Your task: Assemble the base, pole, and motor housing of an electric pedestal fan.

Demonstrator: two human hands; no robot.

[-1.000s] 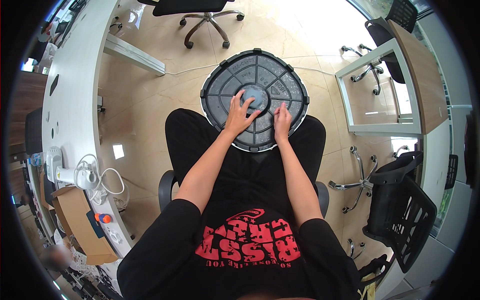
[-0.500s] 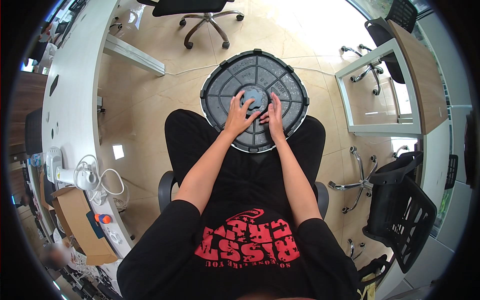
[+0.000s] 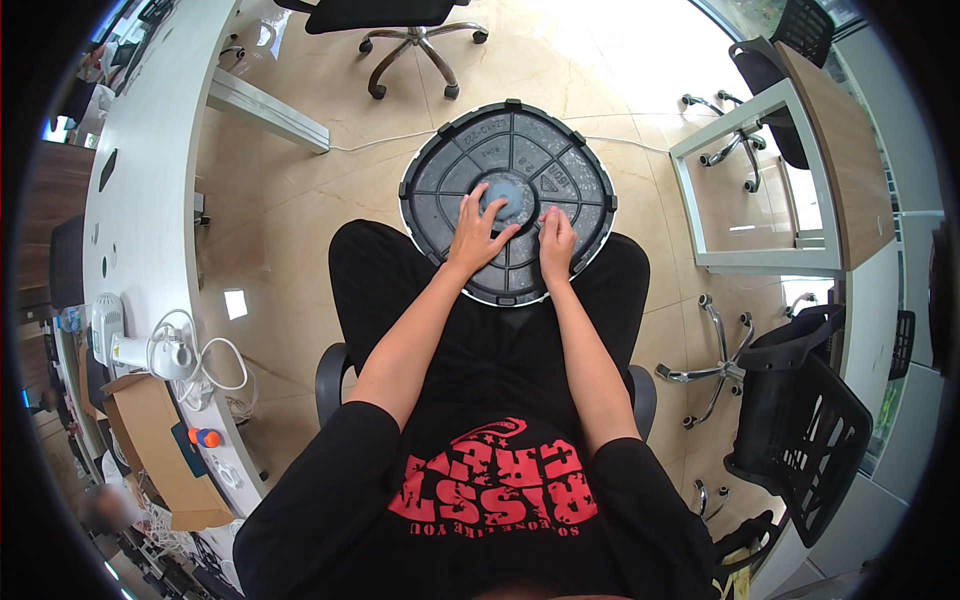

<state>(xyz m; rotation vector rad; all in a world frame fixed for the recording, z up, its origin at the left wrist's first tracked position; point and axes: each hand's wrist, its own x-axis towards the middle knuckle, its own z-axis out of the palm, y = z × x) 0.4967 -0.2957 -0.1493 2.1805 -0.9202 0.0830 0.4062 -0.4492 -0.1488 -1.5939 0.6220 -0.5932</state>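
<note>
Under the spread left hand [image 3: 478, 228] sits a round dark ribbed fan base [image 3: 560, 170]; beside it the right hand [image 3: 556, 240] presses flat, fingers loosely together.

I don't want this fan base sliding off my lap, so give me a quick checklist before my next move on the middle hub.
1. Round dark base rests on both thighs: ok, though its far half hangs past the knees.
2. Left hand on the grey centre hub: ok, fingers spread over its near edge.
3. Right hand steadying the base: ok, fingertips press a rib just right of the hub.
4. Hub loose or locked: cannot tell.
5. Tools or screws within reach: cannot tell, none visible on the lap.
6. Floor under the base free of things: ok.
</note>
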